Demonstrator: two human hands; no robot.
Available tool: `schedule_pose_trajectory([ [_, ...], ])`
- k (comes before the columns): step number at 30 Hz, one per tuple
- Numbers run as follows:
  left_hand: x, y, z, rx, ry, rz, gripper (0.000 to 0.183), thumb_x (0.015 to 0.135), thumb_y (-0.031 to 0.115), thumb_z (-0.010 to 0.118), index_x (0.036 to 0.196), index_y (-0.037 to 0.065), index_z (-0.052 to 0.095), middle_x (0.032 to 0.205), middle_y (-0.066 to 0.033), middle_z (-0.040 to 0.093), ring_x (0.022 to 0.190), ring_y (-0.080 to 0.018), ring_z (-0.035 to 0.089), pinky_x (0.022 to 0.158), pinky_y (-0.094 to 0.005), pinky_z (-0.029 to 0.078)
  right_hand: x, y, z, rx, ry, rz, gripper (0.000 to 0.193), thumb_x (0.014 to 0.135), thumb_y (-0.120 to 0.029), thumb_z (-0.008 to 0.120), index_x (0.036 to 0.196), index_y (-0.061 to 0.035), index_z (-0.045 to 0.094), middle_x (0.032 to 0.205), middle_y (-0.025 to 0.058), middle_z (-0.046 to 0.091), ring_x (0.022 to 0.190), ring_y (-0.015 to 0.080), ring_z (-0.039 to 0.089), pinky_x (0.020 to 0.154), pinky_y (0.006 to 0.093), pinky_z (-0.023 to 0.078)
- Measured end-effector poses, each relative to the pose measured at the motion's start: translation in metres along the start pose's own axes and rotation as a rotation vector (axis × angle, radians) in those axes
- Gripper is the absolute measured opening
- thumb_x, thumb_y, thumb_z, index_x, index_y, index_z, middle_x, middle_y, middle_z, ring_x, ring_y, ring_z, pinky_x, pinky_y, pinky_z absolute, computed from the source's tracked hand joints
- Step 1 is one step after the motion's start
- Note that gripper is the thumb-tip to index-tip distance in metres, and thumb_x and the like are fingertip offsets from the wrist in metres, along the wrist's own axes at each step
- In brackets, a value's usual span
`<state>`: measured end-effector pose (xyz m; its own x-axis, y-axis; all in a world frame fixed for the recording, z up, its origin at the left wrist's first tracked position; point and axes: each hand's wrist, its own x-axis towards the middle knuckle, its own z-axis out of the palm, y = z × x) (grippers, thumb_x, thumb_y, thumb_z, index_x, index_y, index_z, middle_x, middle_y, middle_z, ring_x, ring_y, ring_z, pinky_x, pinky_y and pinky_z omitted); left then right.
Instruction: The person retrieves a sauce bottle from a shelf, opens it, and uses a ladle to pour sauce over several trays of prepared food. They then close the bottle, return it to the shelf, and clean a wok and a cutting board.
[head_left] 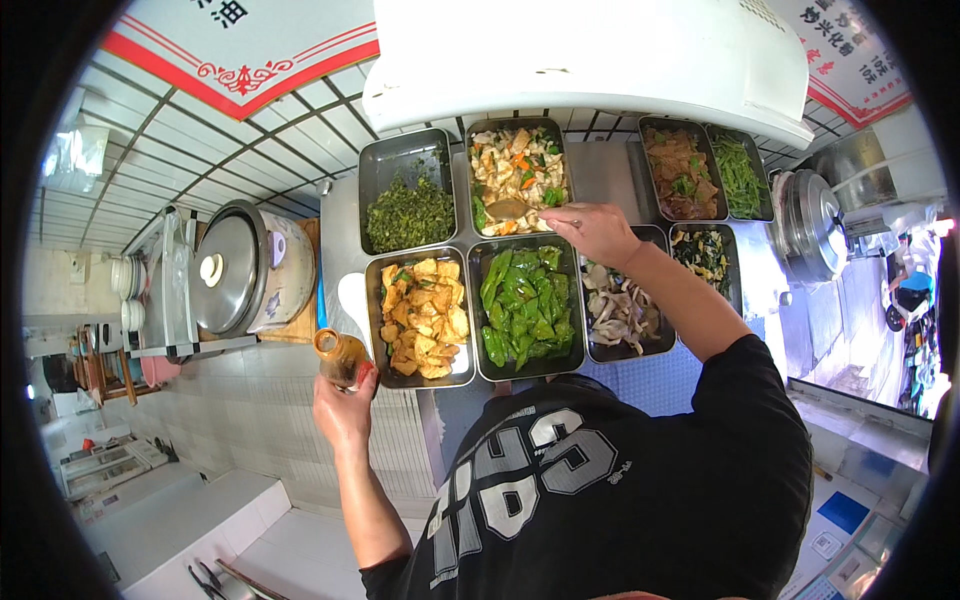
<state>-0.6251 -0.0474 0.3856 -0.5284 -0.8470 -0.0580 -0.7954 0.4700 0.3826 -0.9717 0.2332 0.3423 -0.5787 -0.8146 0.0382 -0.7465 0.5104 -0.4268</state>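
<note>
My left hand [343,408] is wrapped round an open glass jar [338,352] with brown contents, held left of the trays. My right hand [598,234] grips a spoon [508,209] by its handle. The spoon's bowl lies over the near part of a metal tray of pale chopped food with carrot bits [515,165]. Below that tray stands one of green peppers [525,305]. To its left is a tray of browned tofu-like pieces [425,315]. My right forearm passes above a tray of sliced mushroom-like food [620,305], partly hiding it.
A tray of chopped greens [410,210] stands at the far left. Several smaller trays, one with green strips [740,175], sit at the right. A large lidded cooker [235,270] is at the left, stacked pots [810,225] at the right. A white hood [590,60] overhangs the back.
</note>
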Motion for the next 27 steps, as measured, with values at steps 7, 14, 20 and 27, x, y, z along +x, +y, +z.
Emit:
schedule_pose_trajectory([
  [7, -0.002, 0.004, -0.003, -0.051, 0.032, 0.05, 0.052, 0.069, 0.03, 0.09, 0.105, 0.002, 0.064, 0.101, -0.0147, 0.07, 0.094, -0.0331, 0.069, 0.082, -0.0428, 0.053, -0.019, -0.003, 0.007, -0.062, 0.078, -0.111, 0.019, 0.094, -0.025, 0.065, 0.107, -0.0152, 0.075, 0.097, 0.0048, 0.074, 0.08, 0.0218, 0.071, 0.07, 0.0325, 0.058],
  [14, -0.004, 0.006, -0.005, 0.008, 0.028, 0.009, 0.053, 0.07, 0.032, 0.09, 0.105, 0.002, 0.064, 0.102, -0.0153, 0.07, 0.095, -0.0338, 0.069, 0.082, -0.043, 0.053, -0.017, 0.005, 0.007, -0.262, 0.143, -0.186, 0.018, 0.092, -0.022, 0.067, 0.108, -0.0161, 0.074, 0.093, 0.0032, 0.074, 0.078, 0.0196, 0.071, 0.067, 0.0308, 0.059],
  [20, -0.006, 0.01, -0.005, 0.009, 0.033, 0.007, 0.052, 0.07, 0.034, 0.089, 0.102, 0.001, 0.064, 0.099, -0.0158, 0.07, 0.094, -0.0354, 0.068, 0.083, -0.0437, 0.052, -0.005, 0.018, -0.001, -0.098, 0.193, -0.257, 0.02, 0.091, -0.022, 0.068, 0.109, -0.019, 0.073, 0.102, -0.0012, 0.073, 0.084, 0.0155, 0.071, 0.067, 0.0325, 0.06],
  [27, -0.007, 0.009, -0.007, -0.004, 0.021, -0.015, 0.052, 0.07, 0.034, 0.089, 0.101, 0.001, 0.064, 0.099, -0.0158, 0.07, 0.094, -0.0354, 0.068, 0.083, -0.0436, 0.052, -0.041, 0.031, -0.013, -0.283, 0.049, -0.384, 0.028, 0.087, -0.023, 0.071, 0.115, -0.0197, 0.07, 0.104, -0.0045, 0.07, 0.081, 0.0168, 0.068, 0.063, 0.0324, 0.056],
])
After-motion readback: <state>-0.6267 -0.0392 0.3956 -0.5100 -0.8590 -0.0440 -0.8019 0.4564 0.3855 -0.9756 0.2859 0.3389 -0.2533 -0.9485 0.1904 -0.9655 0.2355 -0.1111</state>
